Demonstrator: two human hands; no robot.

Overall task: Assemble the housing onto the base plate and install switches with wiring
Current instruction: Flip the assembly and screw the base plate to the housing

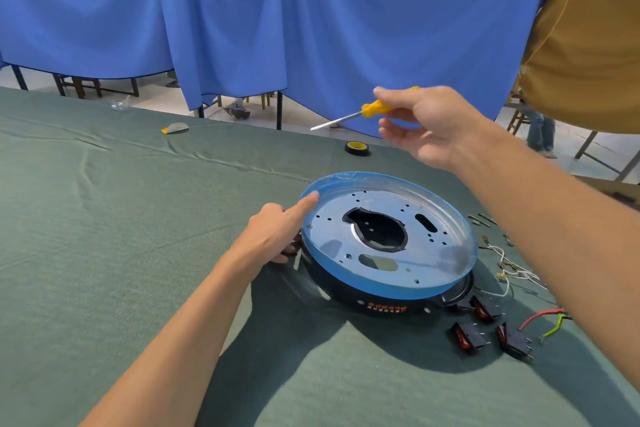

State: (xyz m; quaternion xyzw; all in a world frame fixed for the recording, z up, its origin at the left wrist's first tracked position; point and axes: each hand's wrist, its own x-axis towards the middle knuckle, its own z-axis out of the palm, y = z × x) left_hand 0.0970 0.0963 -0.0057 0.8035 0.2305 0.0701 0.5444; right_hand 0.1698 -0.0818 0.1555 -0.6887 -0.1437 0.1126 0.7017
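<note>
Your right hand hides the rear of the yellow screwdriver. Under your left hand, the curled fingers are lost against the black housing, whose print is too small to read. Your right forearm covers some wires.

Assembly workshop, curtains, bench, loose switches

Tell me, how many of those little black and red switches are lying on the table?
3. One switch lies beside the black housing, at its near right edge. A second switch and a third switch sit side by side nearer the camera. The housing's dark edge might hide another.
</note>
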